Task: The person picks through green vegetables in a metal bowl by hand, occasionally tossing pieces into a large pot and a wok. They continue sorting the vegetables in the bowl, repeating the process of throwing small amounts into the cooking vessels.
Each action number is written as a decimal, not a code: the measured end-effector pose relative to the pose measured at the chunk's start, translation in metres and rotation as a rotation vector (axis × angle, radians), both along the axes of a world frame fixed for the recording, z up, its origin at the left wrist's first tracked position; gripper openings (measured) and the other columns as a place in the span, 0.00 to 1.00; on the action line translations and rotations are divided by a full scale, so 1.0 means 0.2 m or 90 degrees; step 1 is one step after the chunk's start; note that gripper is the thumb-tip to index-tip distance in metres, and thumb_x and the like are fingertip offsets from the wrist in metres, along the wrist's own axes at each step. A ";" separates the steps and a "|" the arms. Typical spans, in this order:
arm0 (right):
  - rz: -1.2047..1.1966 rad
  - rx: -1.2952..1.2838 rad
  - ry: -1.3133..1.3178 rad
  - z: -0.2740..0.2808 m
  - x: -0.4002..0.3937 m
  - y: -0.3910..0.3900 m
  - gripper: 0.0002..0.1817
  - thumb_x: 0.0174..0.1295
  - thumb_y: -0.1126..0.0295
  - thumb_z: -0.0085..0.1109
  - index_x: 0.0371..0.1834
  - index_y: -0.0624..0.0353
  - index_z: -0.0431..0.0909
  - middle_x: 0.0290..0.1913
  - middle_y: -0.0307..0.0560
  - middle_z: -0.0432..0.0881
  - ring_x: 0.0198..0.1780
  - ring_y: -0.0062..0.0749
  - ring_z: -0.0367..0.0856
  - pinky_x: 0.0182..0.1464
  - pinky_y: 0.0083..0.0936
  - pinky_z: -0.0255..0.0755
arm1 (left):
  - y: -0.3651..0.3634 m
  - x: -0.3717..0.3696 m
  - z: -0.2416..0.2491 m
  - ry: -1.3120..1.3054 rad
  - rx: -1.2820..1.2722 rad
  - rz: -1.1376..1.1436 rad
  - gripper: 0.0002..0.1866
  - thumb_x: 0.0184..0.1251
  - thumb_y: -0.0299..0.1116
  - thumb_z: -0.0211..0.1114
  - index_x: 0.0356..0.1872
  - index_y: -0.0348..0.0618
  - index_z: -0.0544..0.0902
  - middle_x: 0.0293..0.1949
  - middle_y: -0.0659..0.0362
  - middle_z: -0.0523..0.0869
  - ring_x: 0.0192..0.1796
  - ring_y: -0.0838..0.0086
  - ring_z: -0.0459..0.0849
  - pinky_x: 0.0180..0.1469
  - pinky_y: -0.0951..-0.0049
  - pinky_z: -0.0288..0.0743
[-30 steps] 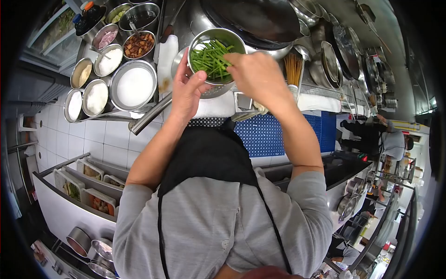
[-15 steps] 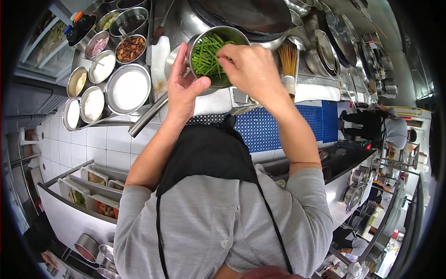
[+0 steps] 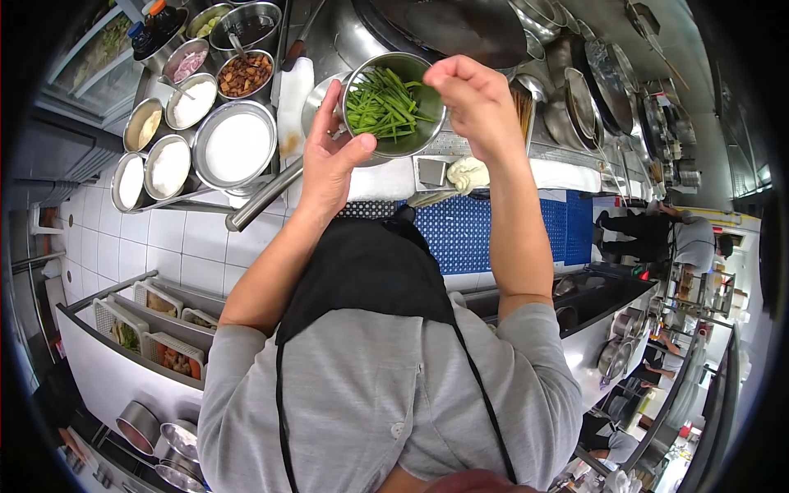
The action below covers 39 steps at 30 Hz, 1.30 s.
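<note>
My left hand [image 3: 333, 168] is wrapped round the left side of a round metal bowl [image 3: 423, 135], thumb at the near rim. Cut green vegetable strips [image 3: 382, 103], thin and bright, lie heaped in its left part. My right hand [image 3: 477, 103] is at the bowl's upper right rim, fingertips pinched together; what they hold, if anything, I cannot make out. Behind the bowl stands a large dark wok [image 3: 448, 29]. A metal pan handle [image 3: 267, 195] sticks out below my left wrist.
To the left are metal containers of white powder [image 3: 237, 144], brown diced pieces [image 3: 245, 74] and pink slices [image 3: 189, 62]. A white towel [image 3: 296, 99] hangs beside them. Pans [image 3: 579, 99] stack at the right. Another person [image 3: 694, 242] stands farther right. Baskets [image 3: 173, 353] sit behind me.
My right hand has come up and right, out of the green strips to the bowl's rim. More of the bowl's inner right side shows. My left hand keeps hold of the bowl.
</note>
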State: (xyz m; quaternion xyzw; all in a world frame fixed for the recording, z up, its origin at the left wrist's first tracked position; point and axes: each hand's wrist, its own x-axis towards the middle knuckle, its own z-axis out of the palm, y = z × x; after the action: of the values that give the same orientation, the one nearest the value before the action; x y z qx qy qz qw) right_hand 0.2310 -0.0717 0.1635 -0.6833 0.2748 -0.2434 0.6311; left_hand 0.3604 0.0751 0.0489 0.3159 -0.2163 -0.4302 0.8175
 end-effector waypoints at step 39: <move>0.017 -0.228 0.124 -0.18 0.06 -0.07 0.06 0.58 0.71 0.61 0.29 0.63 0.83 0.21 0.38 0.79 0.20 0.20 0.70 0.24 0.22 0.65 | -0.04 -0.06 -0.03 -0.032 0.032 0.027 0.52 0.57 0.24 0.78 0.82 0.44 0.56 0.71 0.54 0.68 0.67 0.66 0.74 0.67 0.65 0.75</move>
State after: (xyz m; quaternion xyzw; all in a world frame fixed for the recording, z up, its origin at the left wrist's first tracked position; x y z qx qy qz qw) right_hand 0.2422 -0.0862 0.1275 -0.8088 0.2777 -0.2125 0.4728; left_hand 0.3482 0.0664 0.0437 0.3518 -0.2186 -0.4099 0.8126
